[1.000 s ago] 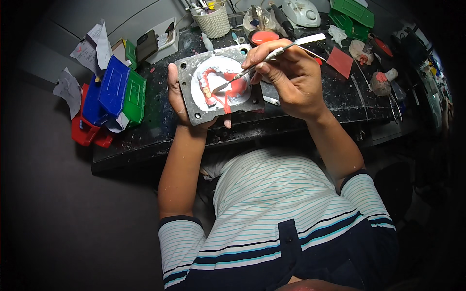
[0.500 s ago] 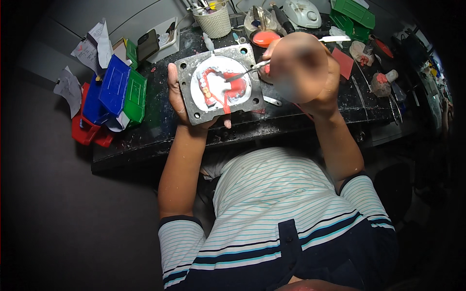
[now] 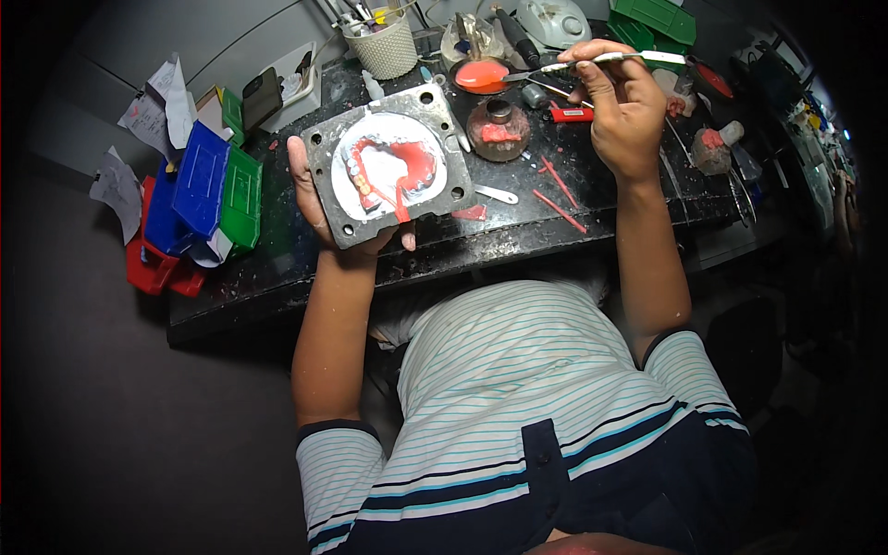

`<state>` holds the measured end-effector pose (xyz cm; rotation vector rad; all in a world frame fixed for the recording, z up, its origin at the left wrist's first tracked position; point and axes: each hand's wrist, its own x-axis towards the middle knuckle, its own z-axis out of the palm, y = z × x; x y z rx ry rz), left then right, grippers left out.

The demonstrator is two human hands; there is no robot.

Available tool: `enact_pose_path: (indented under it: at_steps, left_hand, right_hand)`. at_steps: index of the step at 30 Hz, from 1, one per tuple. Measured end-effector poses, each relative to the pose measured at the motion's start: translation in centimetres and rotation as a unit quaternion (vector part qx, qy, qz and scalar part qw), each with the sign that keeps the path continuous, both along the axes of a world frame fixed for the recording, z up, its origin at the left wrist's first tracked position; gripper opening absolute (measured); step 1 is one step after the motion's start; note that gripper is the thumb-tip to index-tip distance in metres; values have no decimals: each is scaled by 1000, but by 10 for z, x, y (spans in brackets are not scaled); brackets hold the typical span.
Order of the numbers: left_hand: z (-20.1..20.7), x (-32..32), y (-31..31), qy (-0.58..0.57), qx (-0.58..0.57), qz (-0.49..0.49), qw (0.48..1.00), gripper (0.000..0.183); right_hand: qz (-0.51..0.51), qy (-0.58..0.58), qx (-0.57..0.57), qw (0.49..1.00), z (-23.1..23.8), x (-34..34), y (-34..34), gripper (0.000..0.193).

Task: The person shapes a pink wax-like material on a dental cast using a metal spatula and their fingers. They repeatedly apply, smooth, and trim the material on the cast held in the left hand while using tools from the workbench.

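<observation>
My left hand supports a square metal denture flask, thumb along its left edge and fingers underneath. White plaster fills the flask's round middle. A red wax arch with a row of tooth-coloured teeth sits in the plaster, and a red strip runs from it to the near rim. Away to the right, my right hand grips a wax spatula between thumb and fingers. The spatula's blade reaches left to the edge of a dish of red wax.
A round glass burner with a metal cap stands between my hands. Nearby lie a red lighter, thin red wax sticks and a white-handled tool. Blue bins stand left, a tool basket behind.
My right hand has moved the spatula from the wax in the flask up and away to the red wax dish. The flask has shifted slightly left. The burner and lighter have come into sight.
</observation>
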<state>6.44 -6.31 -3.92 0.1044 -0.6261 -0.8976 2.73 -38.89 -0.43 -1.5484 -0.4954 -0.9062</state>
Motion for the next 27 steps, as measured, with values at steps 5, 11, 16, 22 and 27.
enact_pose_path:
  at_steps: [5, 11, 16, 22, 27]
  left_hand:
    - [-2, 1, -1, -12, -6, 17, 1000, 100]
    - [-1, 1, -6, -14, 21, 71, 997, 95]
    - [1, -5, -9, -13, 12, 37, 999, 95]
    - [1, -4, -11, 7, -5, 13, 1000, 101]
    - [0, -1, -9, -23, -9, -7, 1000, 103]
  right_hand:
    - [-15, 31, -19, 999, -1, 1, 2, 10]
    - [46, -4, 24, 999, 8, -7, 7, 11]
    - [218, 4, 8, 976, 15, -25, 52, 11]
    - [255, 26, 10, 967, 13, -26, 83, 14]
    - [246, 43, -22, 968, 13, -27, 87, 11]
